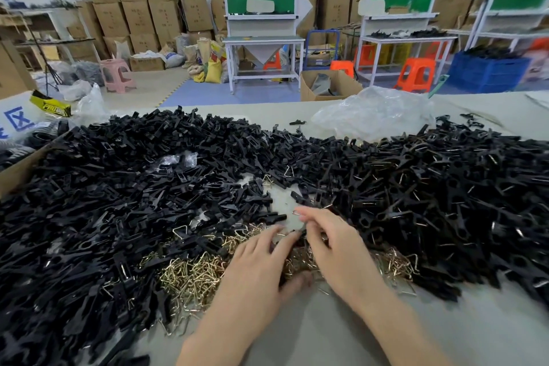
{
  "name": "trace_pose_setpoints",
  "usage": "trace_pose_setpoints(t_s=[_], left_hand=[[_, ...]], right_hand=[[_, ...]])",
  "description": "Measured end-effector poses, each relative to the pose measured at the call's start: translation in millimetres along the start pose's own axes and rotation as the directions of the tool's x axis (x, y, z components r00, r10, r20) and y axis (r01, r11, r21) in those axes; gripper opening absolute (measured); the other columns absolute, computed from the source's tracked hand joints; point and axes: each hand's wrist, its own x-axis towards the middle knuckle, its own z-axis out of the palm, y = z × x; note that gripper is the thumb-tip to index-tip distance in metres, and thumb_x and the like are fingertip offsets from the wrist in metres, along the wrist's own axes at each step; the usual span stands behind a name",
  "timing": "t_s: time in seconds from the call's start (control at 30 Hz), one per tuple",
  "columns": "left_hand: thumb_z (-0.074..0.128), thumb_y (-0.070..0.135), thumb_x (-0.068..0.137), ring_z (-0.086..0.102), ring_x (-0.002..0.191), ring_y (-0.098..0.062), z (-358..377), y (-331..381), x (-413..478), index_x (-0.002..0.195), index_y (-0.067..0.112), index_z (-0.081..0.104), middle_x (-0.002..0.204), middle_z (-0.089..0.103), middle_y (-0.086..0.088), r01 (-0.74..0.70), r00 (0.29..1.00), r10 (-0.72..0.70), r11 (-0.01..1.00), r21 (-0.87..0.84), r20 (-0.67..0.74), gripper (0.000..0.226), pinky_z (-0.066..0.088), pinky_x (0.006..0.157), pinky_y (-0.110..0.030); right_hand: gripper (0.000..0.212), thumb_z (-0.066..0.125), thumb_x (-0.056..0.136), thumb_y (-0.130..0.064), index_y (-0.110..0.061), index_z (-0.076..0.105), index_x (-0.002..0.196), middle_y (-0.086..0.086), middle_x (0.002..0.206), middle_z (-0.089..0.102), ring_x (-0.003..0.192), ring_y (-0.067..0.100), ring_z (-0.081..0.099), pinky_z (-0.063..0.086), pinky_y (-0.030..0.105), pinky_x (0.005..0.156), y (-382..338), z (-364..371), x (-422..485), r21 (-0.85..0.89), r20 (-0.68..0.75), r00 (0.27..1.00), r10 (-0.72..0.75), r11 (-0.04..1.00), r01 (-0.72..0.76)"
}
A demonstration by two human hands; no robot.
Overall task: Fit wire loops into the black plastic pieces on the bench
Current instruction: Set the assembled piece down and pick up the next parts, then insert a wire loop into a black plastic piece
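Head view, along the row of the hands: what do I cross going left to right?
Left heap of black pieces → left hand → right hand → right heap of black pieces. Wire loops spread under both hands, so omitted.

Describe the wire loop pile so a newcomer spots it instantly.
Look at the grey bench heaped with black plastic pieces. At its near edge, beside the left hand, lies the wire loop pile. It alone glints gold among matte black.

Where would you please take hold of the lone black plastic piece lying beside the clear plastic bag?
Probably pinch the lone black plastic piece across its narrow middle, coming straight down: it lies flat and alone on the pale bench, long axis running left-right.
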Motion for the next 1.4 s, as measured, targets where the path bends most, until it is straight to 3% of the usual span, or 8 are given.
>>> trace_pose_setpoints(t_s=[0.1, 0.23, 0.43, 0.63, 0.97, 1.1, 1.3, 1.4], left_hand=[[0.036, 0.062, 0.098, 0.04, 0.131, -0.008, 0, -5, 7, 0.148, 0.039, 0.033, 0.143, 0.044, 0.017, 0.048, 0.994, -0.046, 0.999, 0.024, -0.098, 0.055, 0.027, 0.108, -0.024], [0.052, 0.042, 0.1, 0.058, 0.11, -0.011, -4, -7, 13, 0.126, 0.033, 0.059, 0.117, 0.062, 0.016, 0.085, 0.981, -0.088, 0.996, -0.024, -0.171, 0.029, 0.041, 0.093, -0.027], [0.06, 0.031, 0.098, 0.06, 0.091, -0.011, -6, -6, 10, 0.12, 0.031, 0.064, 0.108, 0.062, 0.016, 0.105, 0.967, -0.13, 0.987, -0.123, -0.22, 0.022, 0.039, 0.077, -0.024], [0.049, 0.038, 0.101, 0.056, 0.086, -0.003, -8, -6, 9, 0.122, 0.046, 0.049, 0.114, 0.048, 0.029, 0.126, 0.957, -0.197, 0.944, -0.306, -0.212, 0.023, 0.038, 0.07, -0.019], [0.051, 0.041, 0.095, 0.057, 0.101, 0.005, -11, -1, 7, 0.113, 0.054, 0.042, 0.11, 0.057, 0.032, 0.078, 0.968, -0.165, 0.915, -0.396, -0.19, 0.024, 0.047, 0.08, -0.018], [0.048, 0.043, 0.096, 0.058, 0.1, 0.004, -12, 3, 8, 0.115, 0.052, 0.044, 0.111, 0.058, 0.03, 0.06, 0.973, -0.142, 0.917, -0.395, -0.183, 0.021, 0.048, 0.081, -0.019], [0.061, 0.015, 0.098, 0.055, 0.108, 0.01, -14, 7, 11, 0.109, 0.059, 0.05, 0.113, 0.055, 0.03, 0.014, 0.971, -0.141, 0.842, -0.54, -0.194, 0.046, 0.039, 0.087, -0.004], [0.063, 0.006, 0.095, 0.06, 0.102, 0.006, -14, 5, 13, 0.104, 0.053, 0.056, 0.108, 0.06, 0.026, 0.016, 0.96, -0.19, 0.772, -0.636, -0.207, 0.049, 0.042, 0.086, -0.008]], right_hand=[[0.041, 0.046, 0.104, -0.014, -0.026, 0.055, 0.143, -0.013, 0.137, 0.058, 0.127, 0.006, 0.049, 0.032, 0.017, 0.11, 5, 2, -3, -0.218, 0.155, 0.987, -0.042, 0.973, 0.076], [0.039, 0.051, 0.104, -0.02, -0.027, 0.056, 0.142, -0.015, 0.135, 0.056, 0.121, 0.009, 0.047, 0.033, 0.022, 0.109, 5, 1, -3, -0.262, 0.184, 0.981, -0.064, 0.959, 0.111], [0.028, 0.059, 0.1, -0.034, -0.032, 0.065, 0.128, -0.017, 0.105, 0.048, 0.105, 0.005, 0.045, 0.039, 0.025, 0.098, 11, 4, 0, -0.234, 0.172, 0.985, -0.027, 0.97, 0.067], [0.014, 0.062, 0.097, -0.04, -0.042, 0.064, 0.111, -0.028, 0.108, 0.048, 0.113, -0.009, 0.04, 0.032, 0.004, 0.093, 8, 1, -1, -0.107, 0.1, 0.995, 0.01, 0.994, 0.001], [0.019, 0.06, 0.098, -0.038, -0.052, 0.051, 0.107, -0.027, 0.104, 0.061, 0.109, -0.015, 0.05, 0.037, 0.004, 0.087, -1, -2, -1, -0.052, 0.188, 0.981, 0.051, 0.998, -0.042], [0.024, 0.065, 0.096, -0.028, -0.044, 0.06, 0.114, -0.03, 0.102, 0.058, 0.107, -0.014, 0.05, 0.034, 0.003, 0.089, -3, -1, 0, -0.067, 0.188, 0.982, 0.032, 0.998, -0.02], [0.017, 0.069, 0.095, -0.027, -0.036, 0.065, 0.109, -0.013, 0.091, 0.067, 0.072, -0.013, 0.056, 0.04, 0.009, 0.069, -5, -4, -1, 0.064, 0.152, 0.986, 0.069, 0.995, -0.08], [0.013, 0.07, 0.094, -0.033, -0.043, 0.065, 0.1, -0.022, 0.093, 0.069, 0.082, -0.005, 0.064, 0.044, 0.009, 0.07, -3, -5, 1, 0.171, 0.164, 0.978, 0.128, 0.973, -0.156]])
